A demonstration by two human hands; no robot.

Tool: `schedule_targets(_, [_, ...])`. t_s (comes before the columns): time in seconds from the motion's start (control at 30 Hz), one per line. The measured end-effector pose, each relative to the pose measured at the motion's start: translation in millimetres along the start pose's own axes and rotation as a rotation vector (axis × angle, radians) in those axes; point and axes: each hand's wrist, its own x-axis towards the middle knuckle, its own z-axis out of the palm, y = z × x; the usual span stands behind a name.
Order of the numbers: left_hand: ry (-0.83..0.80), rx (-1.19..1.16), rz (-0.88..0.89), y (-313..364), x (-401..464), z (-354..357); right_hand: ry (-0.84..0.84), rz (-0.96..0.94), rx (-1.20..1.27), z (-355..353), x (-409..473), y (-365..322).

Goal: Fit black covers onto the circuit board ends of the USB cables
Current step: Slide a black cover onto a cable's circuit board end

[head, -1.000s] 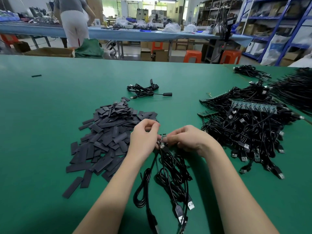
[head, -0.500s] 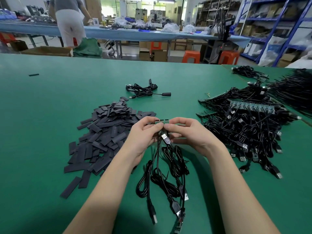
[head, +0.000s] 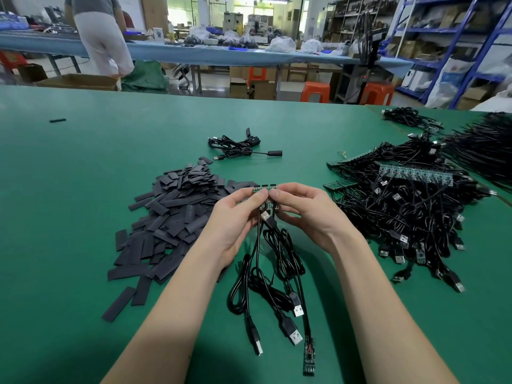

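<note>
Both my hands hold a small strip of joined green circuit boards [head: 265,187] above the green table [head: 83,189]. My left hand [head: 235,217] pinches its left side, my right hand [head: 304,214] pinches its right side, thumbs nearly touching. Black USB cables [head: 277,273] hang from the boards down to the table, their plugs lying near me. One loose circuit board end [head: 309,358] lies at the bottom. A heap of flat black covers [head: 171,217] lies just left of my left hand.
A large tangle of black USB cables with board strips [head: 410,206] fills the right. A finished coiled cable [head: 238,148] lies further back. A lone black cover [head: 57,120] sits far left. A person stands at the far bench [head: 99,37].
My hands have lifted the board strip up off the table, and the cables now dangle below it. The grip has shifted to the strip's two sides.
</note>
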Motion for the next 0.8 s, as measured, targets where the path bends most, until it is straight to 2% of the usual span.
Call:
schedule_targets(0.13, [-0.032,0.024,-0.011,3,-2,-1,-0.066,0.084,0.120,-3,1,2])
schedule_targets(0.33, [-0.070,0.016,-0.043,7,-6,0,-0.092,0.152,0.177,-4,4,4])
schedule_targets(0.67, [-0.163,-0.184,-0.124,8,-8,3,-0.136,0.176,0.328,-2,-8,0])
schedule_targets(0.73, [-0.101,-0.116,-0.115,5,-5,3,-0.159,0.152,0.323,-6,-10,-4])
schedule_targets(0.8, [0.010,0.133,-0.074,1,-3,-1,-0.165,0.128,0.326,-10,-11,-10])
